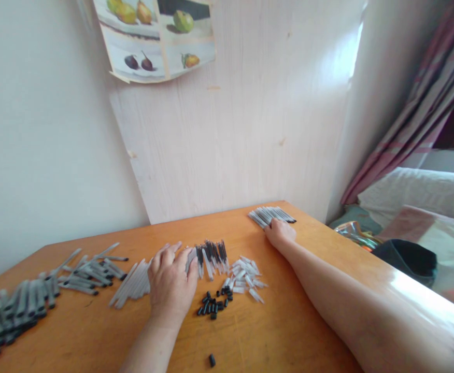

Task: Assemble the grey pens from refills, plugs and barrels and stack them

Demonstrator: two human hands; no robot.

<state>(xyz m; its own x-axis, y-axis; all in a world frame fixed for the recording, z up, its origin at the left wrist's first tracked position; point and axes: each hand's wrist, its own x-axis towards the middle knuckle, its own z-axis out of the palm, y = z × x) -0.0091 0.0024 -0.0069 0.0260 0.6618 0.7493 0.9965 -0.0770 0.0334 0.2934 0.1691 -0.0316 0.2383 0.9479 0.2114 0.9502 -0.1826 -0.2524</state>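
Note:
My left hand lies palm down with its fingers stretched over the clear pen barrels and the near end of the dark ink refills. The thumb stands apart; what is under the palm is hidden. Far out at the back right, my right hand has its fingers curled at the near side of a row of pens. Its fingertips are mostly hidden, so what they grip cannot be seen. Between the hands lie clear pointed tips and small black plugs.
Many pens with dark ends spread across the left of the wooden table. One black plug lies apart near the front edge. Past the table's right edge stands a dark container. A wall with a fruit picture rises behind.

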